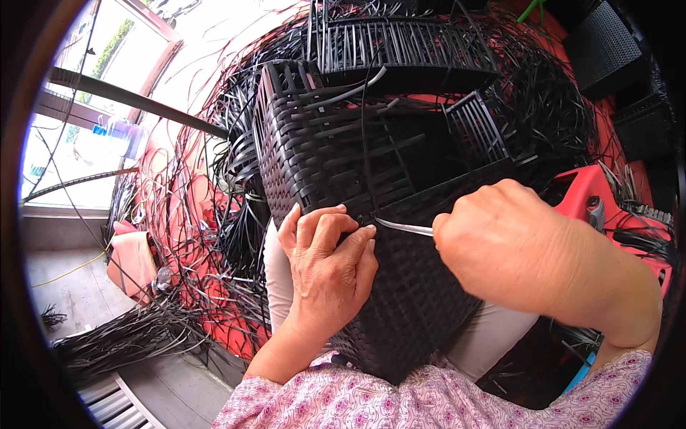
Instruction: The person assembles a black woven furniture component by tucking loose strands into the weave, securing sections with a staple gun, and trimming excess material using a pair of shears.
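Observation:
A black woven wicker furniture piece [421,289] lies across my lap, part of it tightly woven and part with loose strip ends. My left hand [323,261] rests on its near-left part, fingers bent and pressed on the weave. In my closed right hand [507,247] is a slim metal hook-like tool with a curved blade [406,227]; its handle is hidden by my fist. The tool's tip meets the weave just right of my left fingertips. A long thin black strip [366,136] rises from that same spot.
A slatted black frame [407,46] stands beyond the piece, among heaps of loose black strips [550,107] on a red floor. A red plastic stool [589,196] is at the right. At the lower left lies a bundle of strips [136,339]; a dark pole [143,104] crosses the upper left.

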`<state>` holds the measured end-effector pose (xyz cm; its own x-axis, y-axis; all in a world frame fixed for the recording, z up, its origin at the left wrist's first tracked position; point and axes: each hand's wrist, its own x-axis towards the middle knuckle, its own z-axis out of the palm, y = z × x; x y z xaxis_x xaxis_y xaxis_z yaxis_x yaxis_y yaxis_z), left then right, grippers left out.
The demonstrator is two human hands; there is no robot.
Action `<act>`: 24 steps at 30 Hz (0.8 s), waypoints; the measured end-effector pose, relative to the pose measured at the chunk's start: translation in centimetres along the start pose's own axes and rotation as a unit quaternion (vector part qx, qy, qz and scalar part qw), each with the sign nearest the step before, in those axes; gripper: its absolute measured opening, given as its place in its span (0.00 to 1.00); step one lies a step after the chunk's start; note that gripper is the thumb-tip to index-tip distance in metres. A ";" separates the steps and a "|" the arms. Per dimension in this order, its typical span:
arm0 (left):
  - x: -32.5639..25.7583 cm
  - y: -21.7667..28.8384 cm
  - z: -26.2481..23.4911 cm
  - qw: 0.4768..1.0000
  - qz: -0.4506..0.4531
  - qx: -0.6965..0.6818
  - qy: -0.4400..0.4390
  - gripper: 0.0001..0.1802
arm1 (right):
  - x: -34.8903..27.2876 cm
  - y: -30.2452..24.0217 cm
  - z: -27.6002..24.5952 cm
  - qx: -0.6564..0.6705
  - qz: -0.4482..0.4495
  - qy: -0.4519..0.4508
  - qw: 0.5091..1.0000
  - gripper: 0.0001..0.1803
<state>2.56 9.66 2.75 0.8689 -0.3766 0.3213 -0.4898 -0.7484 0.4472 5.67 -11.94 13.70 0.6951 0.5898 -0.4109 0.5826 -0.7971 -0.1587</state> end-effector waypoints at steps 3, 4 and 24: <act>0.3 -0.4 0.5 1.000 -0.006 -0.001 0.006 0.09 | -0.2 -2.4 1.2 -0.031 0.055 -0.032 0.997 0.05; 0.2 -0.4 0.5 1.000 -0.012 -0.006 0.007 0.09 | -0.8 -2.5 3.3 -0.047 0.045 0.051 0.997 0.04; -0.1 0.2 0.5 0.999 -0.009 -0.023 0.023 0.07 | -3.4 -3.5 13.2 -0.060 0.116 0.216 0.968 0.19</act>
<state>2.42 9.22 2.40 0.8736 -0.3381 0.3500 -0.4784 -0.7288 0.4899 -4.35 -12.87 3.79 0.9094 0.4158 -0.0062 0.4158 -0.9094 0.0091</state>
